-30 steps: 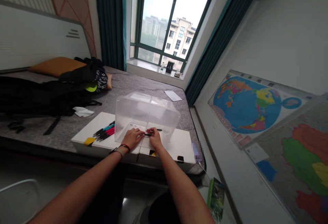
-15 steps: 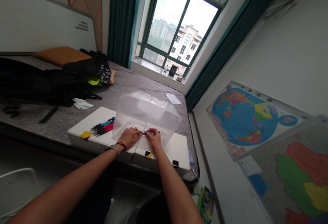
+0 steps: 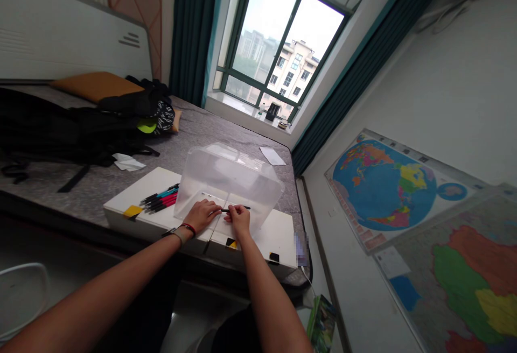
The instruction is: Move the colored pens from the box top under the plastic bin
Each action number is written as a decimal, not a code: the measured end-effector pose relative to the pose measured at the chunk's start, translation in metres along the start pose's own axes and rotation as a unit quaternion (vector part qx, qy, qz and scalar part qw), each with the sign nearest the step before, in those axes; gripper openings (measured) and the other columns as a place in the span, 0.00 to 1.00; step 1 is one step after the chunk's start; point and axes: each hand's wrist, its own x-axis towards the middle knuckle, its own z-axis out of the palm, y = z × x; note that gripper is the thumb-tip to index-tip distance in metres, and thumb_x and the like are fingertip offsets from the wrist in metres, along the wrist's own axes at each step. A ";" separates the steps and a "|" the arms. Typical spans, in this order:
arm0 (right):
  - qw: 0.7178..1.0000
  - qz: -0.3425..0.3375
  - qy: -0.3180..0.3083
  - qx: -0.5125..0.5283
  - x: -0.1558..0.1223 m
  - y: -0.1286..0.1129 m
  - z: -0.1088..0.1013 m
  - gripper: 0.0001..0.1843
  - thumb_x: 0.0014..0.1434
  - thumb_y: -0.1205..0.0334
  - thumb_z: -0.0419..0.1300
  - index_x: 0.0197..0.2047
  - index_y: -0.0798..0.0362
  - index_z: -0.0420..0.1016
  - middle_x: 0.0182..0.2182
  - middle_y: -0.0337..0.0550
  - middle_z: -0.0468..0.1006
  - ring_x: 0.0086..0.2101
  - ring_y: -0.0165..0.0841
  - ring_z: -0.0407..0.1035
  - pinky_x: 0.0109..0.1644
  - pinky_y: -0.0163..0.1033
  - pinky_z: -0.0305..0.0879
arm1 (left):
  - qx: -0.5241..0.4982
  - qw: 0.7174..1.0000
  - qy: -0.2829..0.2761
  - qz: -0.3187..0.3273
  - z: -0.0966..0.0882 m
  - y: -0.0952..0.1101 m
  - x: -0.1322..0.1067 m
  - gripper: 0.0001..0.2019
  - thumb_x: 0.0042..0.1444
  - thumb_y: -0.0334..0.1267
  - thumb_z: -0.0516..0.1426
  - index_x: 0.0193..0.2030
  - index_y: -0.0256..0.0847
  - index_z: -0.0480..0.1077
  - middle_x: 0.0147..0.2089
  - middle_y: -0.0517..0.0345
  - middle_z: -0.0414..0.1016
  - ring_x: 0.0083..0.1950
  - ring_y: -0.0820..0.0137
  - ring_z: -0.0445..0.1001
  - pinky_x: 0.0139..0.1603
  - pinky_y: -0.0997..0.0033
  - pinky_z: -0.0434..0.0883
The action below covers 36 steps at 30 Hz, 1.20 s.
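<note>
My right hand [image 3: 239, 218] pinches a thin black pen [image 3: 225, 211] whose dark end sticks out past the fingers to the right. At the pen's left end, the fingertips of my left hand [image 3: 202, 215] close on it; their exact grip is partly hidden. Both hands are at the mouth of a clear plastic bin [image 3: 232, 173], which lies on its side facing me. A small thin item [image 3: 210, 196] rests inside, too small to name. To the left lies a bunch of black, blue and red pens [image 3: 161, 200].
Two white boxes [image 3: 285, 234] side by side, with yellow and black tabs, support the bin and pens. They stand on a grey mattress [image 3: 194, 121]. A black bag [image 3: 60, 132], crumpled tissue [image 3: 128, 162] and white paper [image 3: 272, 155] lie on it. A wall map [image 3: 388, 186] hangs right.
My right hand has turned slightly, with its fingers more curled around the pen. More of the pen shows between the hands. The view has shifted slightly; the bin and pen bunch stay put.
</note>
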 end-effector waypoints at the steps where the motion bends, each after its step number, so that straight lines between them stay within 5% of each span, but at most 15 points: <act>1: 1.000 -0.004 -0.001 -0.010 0.000 0.000 0.000 0.17 0.52 0.47 0.63 0.31 0.54 0.70 0.21 0.39 0.76 0.20 0.33 0.74 0.21 0.34 0.69 | 0.000 1.000 0.000 0.000 0.000 0.000 0.000 0.16 0.63 0.48 0.50 0.46 0.47 0.76 0.40 0.53 0.77 0.43 0.64 0.70 0.44 0.64 0.64; 9: 0.999 -0.018 -0.044 -0.003 -0.004 -0.005 0.001 0.15 0.49 0.54 0.66 0.35 0.55 0.72 0.27 0.42 0.78 0.28 0.34 0.76 0.28 0.35 0.72 | 0.016 0.999 0.028 -0.010 0.001 0.001 -0.001 0.15 0.64 0.45 0.50 0.47 0.46 0.75 0.42 0.51 0.77 0.47 0.61 0.69 0.46 0.61 0.63; 17: 0.989 -0.037 -0.029 -0.137 -0.002 -0.005 0.003 0.21 0.59 0.44 0.54 0.25 0.52 0.68 0.17 0.36 0.72 0.16 0.28 0.65 0.20 0.32 0.61 | 0.002 0.999 0.042 -0.009 0.000 0.003 -0.001 0.15 0.63 0.46 0.50 0.46 0.47 0.76 0.42 0.51 0.77 0.47 0.61 0.69 0.47 0.60 0.63; 22: 0.994 -0.032 -0.048 -0.088 -0.002 -0.004 0.003 0.15 0.53 0.48 0.61 0.36 0.51 0.68 0.24 0.36 0.76 0.21 0.30 0.70 0.20 0.31 0.62 | 0.000 0.999 0.044 -0.010 0.000 0.003 -0.001 0.14 0.63 0.44 0.51 0.47 0.46 0.76 0.42 0.50 0.77 0.48 0.60 0.69 0.46 0.60 0.64; 30: 0.980 -0.045 -0.032 -0.189 -0.002 -0.005 0.004 0.23 0.61 0.43 0.52 0.24 0.51 0.67 0.18 0.36 0.72 0.18 0.28 0.66 0.24 0.33 0.62 | 0.001 0.999 0.036 -0.007 0.004 0.000 0.000 0.14 0.63 0.43 0.50 0.46 0.45 0.75 0.43 0.50 0.77 0.48 0.60 0.69 0.47 0.61 0.65; 36: 0.992 -0.029 -0.048 -0.112 0.000 -0.001 0.003 0.15 0.54 0.48 0.62 0.36 0.50 0.67 0.24 0.34 0.75 0.22 0.30 0.71 0.23 0.32 0.64 | -0.020 0.999 0.029 -0.005 0.004 -0.001 0.000 0.13 0.62 0.41 0.52 0.47 0.45 0.75 0.42 0.50 0.77 0.48 0.61 0.69 0.48 0.60 0.65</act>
